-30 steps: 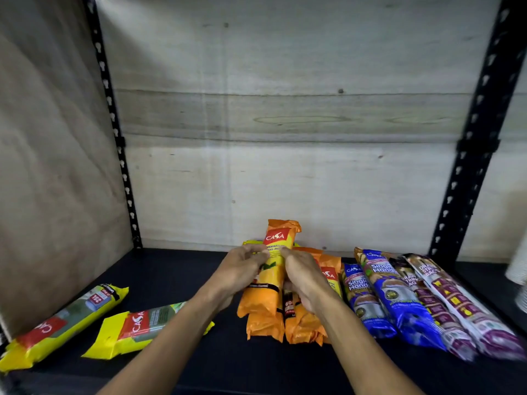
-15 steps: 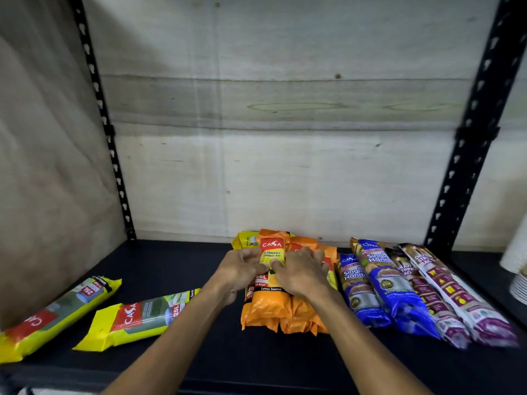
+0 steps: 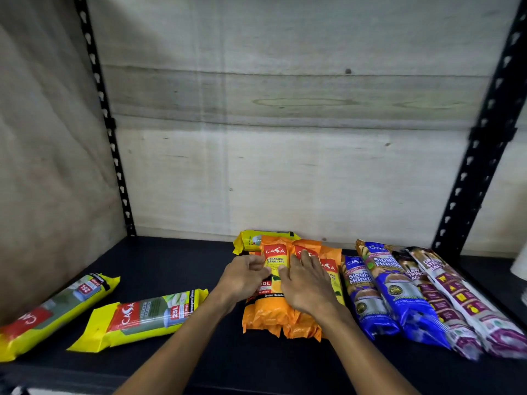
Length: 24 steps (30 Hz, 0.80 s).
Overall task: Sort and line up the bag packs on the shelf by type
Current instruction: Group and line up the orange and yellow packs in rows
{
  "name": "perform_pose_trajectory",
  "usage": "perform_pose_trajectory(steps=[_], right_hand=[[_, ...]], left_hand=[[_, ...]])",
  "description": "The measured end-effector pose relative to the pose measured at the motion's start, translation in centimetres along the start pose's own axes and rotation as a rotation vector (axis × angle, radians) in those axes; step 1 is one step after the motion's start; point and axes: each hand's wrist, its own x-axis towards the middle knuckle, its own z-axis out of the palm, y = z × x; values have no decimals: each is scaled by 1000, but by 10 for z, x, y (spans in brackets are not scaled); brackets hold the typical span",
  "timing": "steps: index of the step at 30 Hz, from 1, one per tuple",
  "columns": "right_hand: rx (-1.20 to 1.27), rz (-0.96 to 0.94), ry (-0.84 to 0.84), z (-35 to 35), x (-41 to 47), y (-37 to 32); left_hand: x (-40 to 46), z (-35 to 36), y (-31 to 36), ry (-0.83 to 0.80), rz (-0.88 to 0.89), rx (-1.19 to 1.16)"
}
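Both hands are meeting at the centre of the black shelf (image 3: pixel 176 260): the left hand (image 3: pixel 242 279) is curling its fingers around the left edge of the topmost orange pack (image 3: pixel 273 269), while the right hand (image 3: pixel 306 286) is lying flat with fingers spread across the orange packs beside it (image 3: pixel 328 269), thumb pressing against that same top pack, so the two hands are squeezing it between them. The top pack is showing a red "CASA" logo, "DEGRADABLE GARBAGE BAG", "30L" and "Lemon Scented". At 12 o'clock from the hands, a yellow pack (image 3: pixel 251 240) is peeking out behind the orange pile, against the plywood back wall (image 3: pixel 285 166). At 3 o'clock, two blue packs (image 3: pixel 393 292) reading "Single Handle" are lying side by side, touching, and beyond them two purple packs (image 3: pixel 456 306) are showing "DRAW STRING BAG". At 9 o'clock, well apart from the pile, two yellow-and-green packs (image 3: pixel 148 317) marked "CASA" and "25L" are lying at an angle, the farther one (image 3: pixel 57 309) resting near the left side wall.
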Motion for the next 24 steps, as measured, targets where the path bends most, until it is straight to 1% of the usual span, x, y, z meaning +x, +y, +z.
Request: perform_pose_trajectory(steps=[7, 8, 10, 13, 15, 18, 21, 24], right_hand=[[-27, -14, -17, 1, 0, 0], [-24, -8, -28, -2, 1, -1], [-20, 9, -30, -12, 8, -1], [-22, 20, 27, -29, 25, 3], [-19, 12, 66, -35, 38, 3], [-4, 8, 60, -41, 62, -1], [27, -2, -14, -44, 88, -3], [42, 32, -96, -45, 110, -5]], left_hand=[[1, 2, -2, -1, 13, 37], [0, 0, -2, -2, 24, 76], [-4, -9, -1, 3, 68, 229], [-12, -39, -8, 25, 131, 454], [-20, -63, -16, 12, 160, 532], [-28, -106, -28, -90, 110, 609], [-33, -147, -38, -264, 9, 668], [-38, -173, -46, -368, -65, 685]])
